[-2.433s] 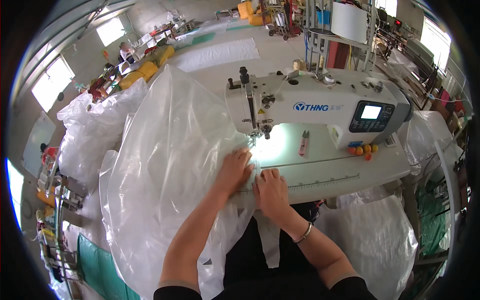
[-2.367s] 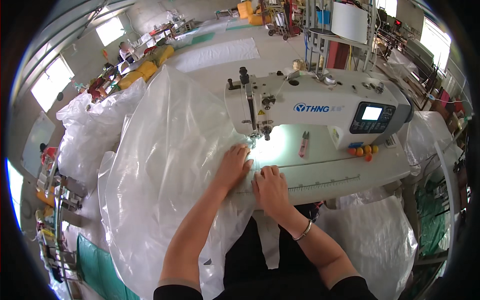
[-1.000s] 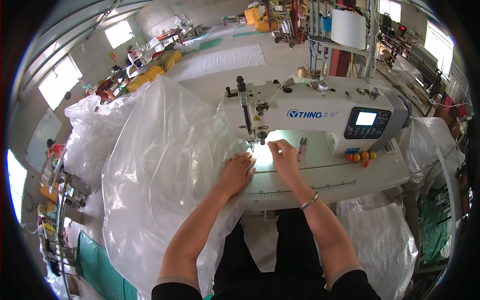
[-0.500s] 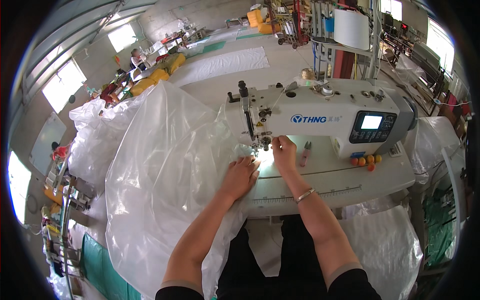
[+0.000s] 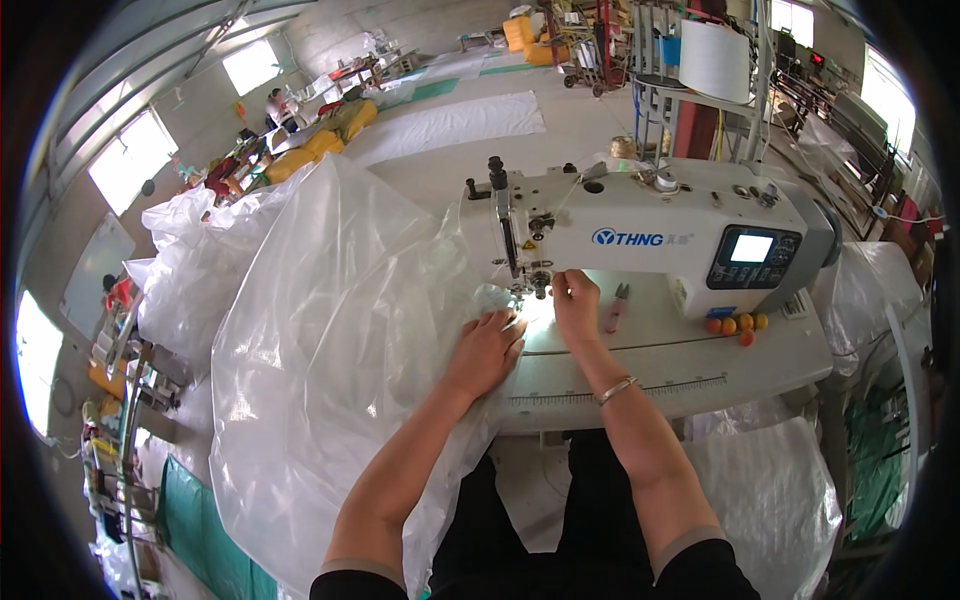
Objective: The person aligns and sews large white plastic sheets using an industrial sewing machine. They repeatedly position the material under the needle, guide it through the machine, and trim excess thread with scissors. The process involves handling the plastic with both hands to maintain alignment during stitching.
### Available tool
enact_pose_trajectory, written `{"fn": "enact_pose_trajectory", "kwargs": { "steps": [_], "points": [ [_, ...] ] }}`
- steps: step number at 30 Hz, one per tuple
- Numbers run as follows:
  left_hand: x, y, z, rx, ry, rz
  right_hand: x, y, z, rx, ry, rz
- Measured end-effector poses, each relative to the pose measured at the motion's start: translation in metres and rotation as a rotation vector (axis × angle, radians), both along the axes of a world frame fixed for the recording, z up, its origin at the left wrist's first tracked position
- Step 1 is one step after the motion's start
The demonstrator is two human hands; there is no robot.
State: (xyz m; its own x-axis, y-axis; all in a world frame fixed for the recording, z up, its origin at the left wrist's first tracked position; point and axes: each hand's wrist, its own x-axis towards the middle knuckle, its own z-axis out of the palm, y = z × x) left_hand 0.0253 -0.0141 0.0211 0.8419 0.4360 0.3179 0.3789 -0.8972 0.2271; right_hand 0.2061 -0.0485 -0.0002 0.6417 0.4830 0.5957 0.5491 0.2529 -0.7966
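A white sewing machine (image 5: pixel 640 225) with a small lit screen stands before me. Under its needle end lies the edge of a large translucent plastic sheet (image 5: pixel 330 370), bunched up on the left. My left hand (image 5: pixel 487 350) rests flat on that sheet, fingers stretched toward the presser foot (image 5: pixel 520 300). Just right of the needle area, my right hand (image 5: pixel 576 302) is raised with thumb and fingertips pinched together. Anything between those fingertips is too small to make out. A pair of thread snips (image 5: pixel 617 308) with pinkish handles lies on the machine bed, right of my right hand.
Several small orange and yellow balls (image 5: pixel 738 325) sit below the screen. A ruler strip (image 5: pixel 640 389) runs along the table's front. Behind the machine, a large white thread cone (image 5: pixel 714 62) stands on a rack. More plastic sheeting (image 5: pixel 770 490) hangs at the lower right. Another person (image 5: pixel 280 110) is far back left.
The whole view has shifted slightly, so the machine sits a little further right in the picture. Both hands keep nearly the same places and poses by the needle.
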Motion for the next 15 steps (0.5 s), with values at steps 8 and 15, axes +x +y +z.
{"fn": "enact_pose_trajectory", "kwargs": {
  "steps": [8, 15],
  "points": [
    [0.0, -0.001, 0.0, 0.02, -0.002, 0.0, 0.0, -0.008, 0.003, -0.051, -0.074, -0.01],
    [0.002, 0.001, -0.011, -0.001, -0.074, -0.04, -0.001, -0.135, 0.09, -0.02, -0.319, -0.067]
  ]
}}
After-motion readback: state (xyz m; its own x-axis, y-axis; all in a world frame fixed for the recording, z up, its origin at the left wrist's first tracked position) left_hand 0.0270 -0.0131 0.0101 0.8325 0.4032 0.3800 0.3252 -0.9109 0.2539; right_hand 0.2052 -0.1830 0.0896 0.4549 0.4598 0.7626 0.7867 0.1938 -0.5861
